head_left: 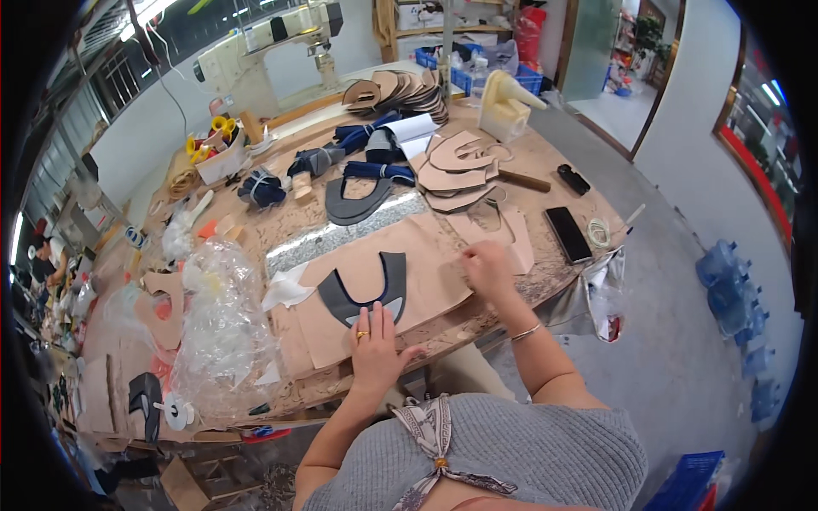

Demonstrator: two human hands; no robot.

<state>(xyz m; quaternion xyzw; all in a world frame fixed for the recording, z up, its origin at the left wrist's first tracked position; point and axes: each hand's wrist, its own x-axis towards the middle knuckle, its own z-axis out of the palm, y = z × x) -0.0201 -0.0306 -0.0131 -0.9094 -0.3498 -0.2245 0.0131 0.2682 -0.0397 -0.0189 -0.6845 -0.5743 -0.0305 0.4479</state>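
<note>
A dark grey U-shaped shoe-upper piece point(394, 277) with a navy inner edge lies on a tan leather-like sheet point(430, 268) in front of me. My left hand point(375, 347), a ring on one finger, rests with fingers stretched out on the lower curve of that piece. Over the right part of the sheet, my right hand point(487, 269) is closed with its fingers curled; what they hold, if anything, is hidden. A tan U-shaped cutout point(521, 243) lies just beyond my right hand. Left of the sheet sits a crumpled white scrap point(288, 288).
Beyond the sheet lie a grey stone slab point(298, 249), stacked dark U-shaped pieces point(354, 209), navy bundles point(262, 187) and tan cutouts point(456, 179). A hammer handle point(524, 180) and phone point(568, 235) lie right. Clear plastic point(221, 332) covers the left; a sewing machine point(264, 51) stands behind.
</note>
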